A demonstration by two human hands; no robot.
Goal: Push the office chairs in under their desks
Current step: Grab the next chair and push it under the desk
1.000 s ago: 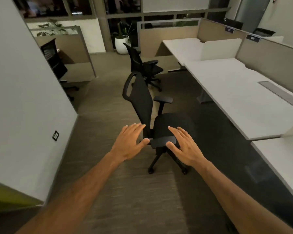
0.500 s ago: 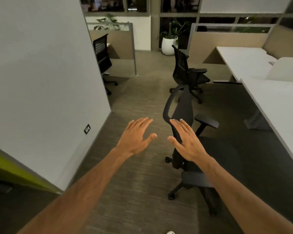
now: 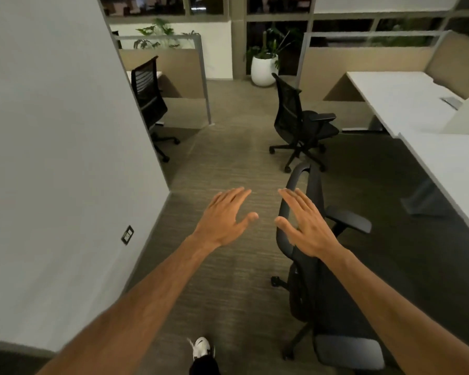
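Observation:
A black office chair [image 3: 306, 280] stands close at my lower right, its back toward me and its seat facing the white desk [image 3: 452, 169] on the right. My right hand [image 3: 305, 223] hovers open over the chair's backrest top; whether it touches is unclear. My left hand [image 3: 226, 216] is open over bare carpet, left of the chair, holding nothing. A second black chair [image 3: 298, 123] stands farther ahead, pulled out from the far white desk [image 3: 395, 96]. A third black chair [image 3: 148, 101] sits by the left cubicle.
A white wall [image 3: 52, 158] runs along my left with a wall socket [image 3: 127, 234]. A white planter [image 3: 263, 69] stands at the end of the aisle. Beige partition panels [image 3: 363, 63] back the desks. My white shoe [image 3: 202, 347] shows at the bottom.
I have walked forward and turned left; the near chair has shifted from straight ahead to my lower right. Both hands stay open and raised.

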